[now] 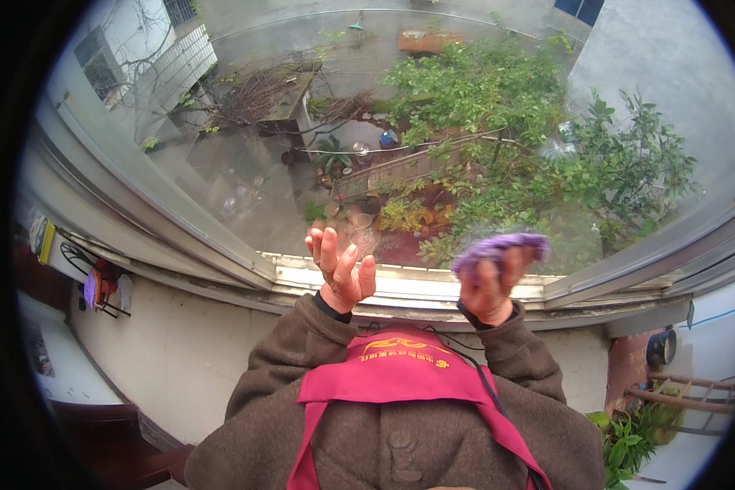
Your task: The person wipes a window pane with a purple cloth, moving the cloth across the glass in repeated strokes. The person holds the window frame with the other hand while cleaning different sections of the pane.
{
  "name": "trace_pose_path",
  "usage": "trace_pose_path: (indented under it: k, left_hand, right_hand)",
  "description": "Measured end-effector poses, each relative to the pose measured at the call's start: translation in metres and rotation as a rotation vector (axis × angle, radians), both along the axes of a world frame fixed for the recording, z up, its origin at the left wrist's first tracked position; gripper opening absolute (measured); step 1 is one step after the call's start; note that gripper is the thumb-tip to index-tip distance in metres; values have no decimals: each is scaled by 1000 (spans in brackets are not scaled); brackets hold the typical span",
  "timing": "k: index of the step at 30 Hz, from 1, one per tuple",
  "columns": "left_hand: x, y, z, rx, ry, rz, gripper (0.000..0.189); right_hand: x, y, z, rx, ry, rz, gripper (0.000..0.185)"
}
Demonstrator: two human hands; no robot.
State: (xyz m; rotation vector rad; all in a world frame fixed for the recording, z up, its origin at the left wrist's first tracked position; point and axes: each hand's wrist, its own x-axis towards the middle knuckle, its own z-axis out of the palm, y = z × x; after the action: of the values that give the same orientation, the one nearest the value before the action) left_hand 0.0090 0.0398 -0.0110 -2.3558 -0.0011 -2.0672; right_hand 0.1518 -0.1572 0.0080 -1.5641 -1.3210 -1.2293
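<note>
Before me is a window pane [269, 202], through which a yard shows. My right hand [493, 291] holds a purple cloth [501, 250] up at the glass, and both are slightly blurred. Whether the cloth touches the pane I cannot tell. To the left, my left hand [343, 269] is raised close to the glass with its fingers apart and nothing in it. A faint reflection shows just above its fingertips. Below both hands runs the pale window sill and track [416, 288].
Metal window frames rise at the left [177, 202] and right [637, 269]. A folding chair [101, 285] with things on it stands at the far left. On the right are a wooden ladder [686, 395] and a green plant [625, 441]. Outside grow leafy trees [484, 86].
</note>
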Motion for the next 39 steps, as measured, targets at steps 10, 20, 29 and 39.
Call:
trace_pose_path:
  k: [10,20,29,39]
  left_hand:
    - [-1,6,-1,58,4,-81,36]
    - [-1,8,-6,34,-23,-147,31]
    - [-6,14,0,85,40,-232,37]
    - [-94,37,-30,-111,718,-842,11]
  right_hand:
    - [23,-26,53,685,486,-120,64]
    - [-24,27,23,-55,-65,-50,63]
    - [13,-16,57,539,389,-330,55]
    - [-22,25,34,393,334,-355,54]
